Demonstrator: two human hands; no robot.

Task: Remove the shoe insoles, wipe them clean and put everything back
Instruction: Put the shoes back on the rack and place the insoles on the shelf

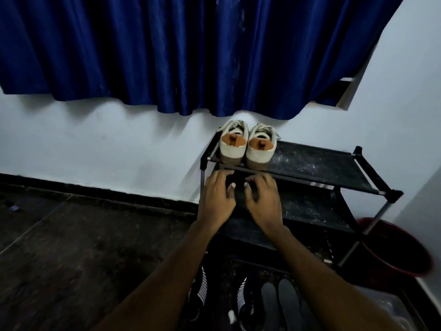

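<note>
Black rack (322, 163): white shoes (232, 149) on top shelf, left hand (216, 199) and right hand (265, 201) spread over a dark item (239, 195) below, can't tell if gripping

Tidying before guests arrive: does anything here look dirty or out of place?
White powdery specks dust the black fabric top shelf beside the cream sneakers. Two grey insoles lie loose low down, outside any shoe.

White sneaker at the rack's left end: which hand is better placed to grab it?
Left, probably. The left hand is directly in front of that sneaker; the right hand fronts the other sneaker.
</note>
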